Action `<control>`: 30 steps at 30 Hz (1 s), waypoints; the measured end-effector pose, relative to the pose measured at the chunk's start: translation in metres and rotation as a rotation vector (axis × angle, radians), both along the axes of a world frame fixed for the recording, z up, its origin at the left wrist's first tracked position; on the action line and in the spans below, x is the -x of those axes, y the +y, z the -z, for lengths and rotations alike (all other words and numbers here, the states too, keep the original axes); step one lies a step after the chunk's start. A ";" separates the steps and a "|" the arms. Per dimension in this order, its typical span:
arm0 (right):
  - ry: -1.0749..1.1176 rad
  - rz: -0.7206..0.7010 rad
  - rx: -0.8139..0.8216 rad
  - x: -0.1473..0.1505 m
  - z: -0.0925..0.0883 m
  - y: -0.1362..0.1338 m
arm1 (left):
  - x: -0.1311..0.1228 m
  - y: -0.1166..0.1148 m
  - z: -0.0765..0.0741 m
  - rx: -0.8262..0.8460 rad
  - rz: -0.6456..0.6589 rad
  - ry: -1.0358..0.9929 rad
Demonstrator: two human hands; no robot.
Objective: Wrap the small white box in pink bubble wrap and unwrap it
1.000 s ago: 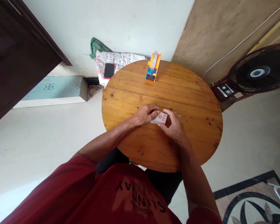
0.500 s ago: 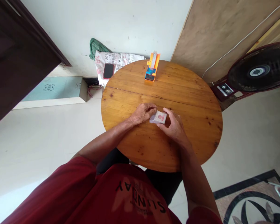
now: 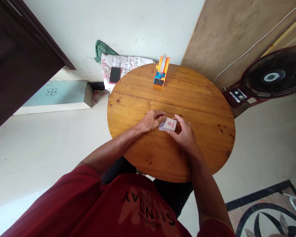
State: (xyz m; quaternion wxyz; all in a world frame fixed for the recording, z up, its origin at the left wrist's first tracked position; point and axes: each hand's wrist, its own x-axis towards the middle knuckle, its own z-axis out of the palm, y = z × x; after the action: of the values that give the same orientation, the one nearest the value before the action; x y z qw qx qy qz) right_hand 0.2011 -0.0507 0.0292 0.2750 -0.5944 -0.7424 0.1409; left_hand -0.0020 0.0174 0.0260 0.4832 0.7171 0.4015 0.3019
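Note:
A small deck of cards (image 3: 169, 124) with a red mark on its top rests on the round wooden table (image 3: 143, 98) near the middle. My right hand (image 3: 185, 134) curls round its right side, thumb and fingers closed on it. My left hand (image 3: 151, 119) has its fingers bent and pinched at the deck's left edge. Both forearms lie across the near part of the table.
An orange and blue card holder (image 3: 160, 74) stands at the table's far edge. Behind the table lie a printed sack (image 3: 128, 62) with a dark phone (image 3: 114, 74) on it. A black fan (image 3: 273, 76) stands at the right. A dark door (image 3: 14, 62) is at the left.
The hands and the deck have shifted only slightly; my left fingers have worked at the deck's left edge. Nothing else moved.

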 end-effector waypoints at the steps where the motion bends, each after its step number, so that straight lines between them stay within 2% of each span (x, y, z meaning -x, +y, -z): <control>1: -0.001 0.002 -0.007 0.001 0.000 0.000 | 0.000 0.000 -0.001 0.003 0.003 -0.006; 9: -0.039 -0.009 -0.056 0.003 -0.001 0.000 | 0.000 -0.001 -0.001 0.048 0.029 -0.062; 22: -0.074 -0.104 0.044 0.001 -0.003 0.001 | 0.000 0.000 -0.002 -0.020 -0.006 0.020; 30: -0.065 -0.075 0.053 0.001 -0.001 0.001 | 0.001 -0.002 -0.004 -0.065 -0.001 0.069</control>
State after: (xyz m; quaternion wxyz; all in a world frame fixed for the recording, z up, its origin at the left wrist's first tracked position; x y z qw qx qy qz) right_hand 0.2003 -0.0494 0.0302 0.2293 -0.5774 -0.7689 0.1512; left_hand -0.0030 0.0158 0.0298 0.4454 0.7423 0.4080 0.2901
